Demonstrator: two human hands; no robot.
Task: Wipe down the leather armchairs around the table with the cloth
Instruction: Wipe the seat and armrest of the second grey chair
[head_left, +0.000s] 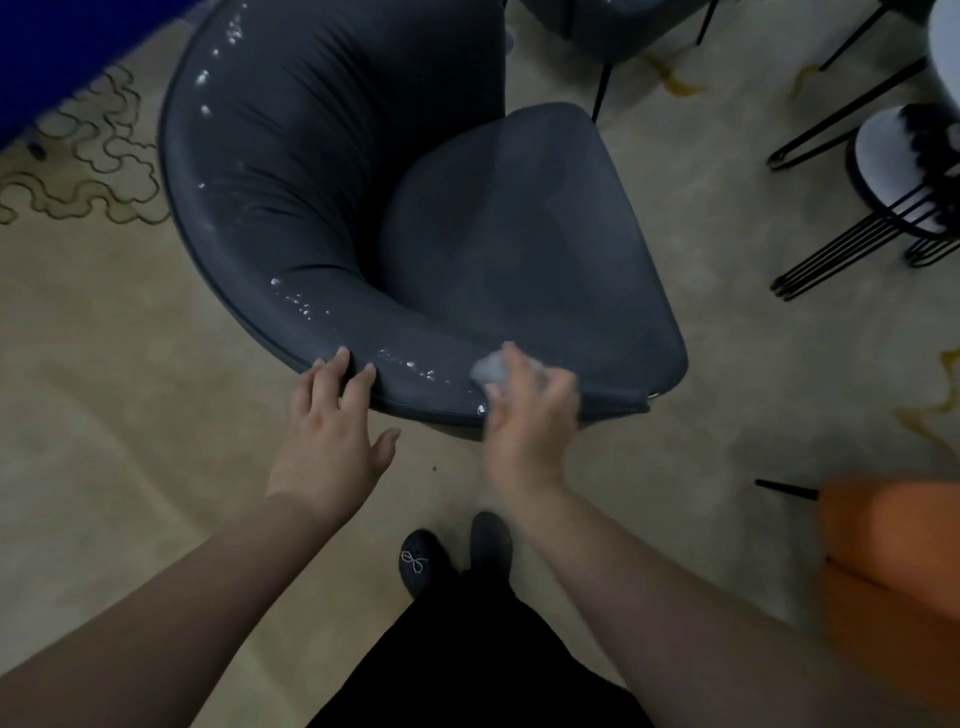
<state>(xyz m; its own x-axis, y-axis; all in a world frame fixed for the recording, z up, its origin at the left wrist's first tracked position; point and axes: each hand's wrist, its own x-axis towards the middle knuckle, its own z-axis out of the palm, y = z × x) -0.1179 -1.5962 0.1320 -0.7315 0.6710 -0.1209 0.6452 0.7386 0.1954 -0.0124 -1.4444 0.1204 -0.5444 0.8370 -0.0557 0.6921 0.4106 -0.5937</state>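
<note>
Leather armchair (363, 218) mid-wipe: right hand (530, 410) grips the bunched cloth (488, 368) on the near arm rim; left hand (332, 431), fingers straight, steadies the rim. Next, probably, sweep left across the white flecks (410, 366).

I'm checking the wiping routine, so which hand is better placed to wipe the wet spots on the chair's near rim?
The right hand. It already holds the cloth at the armchair rim, beside the droplets. The left hand holds no cloth; its fingertips only rest on the rim.
</note>
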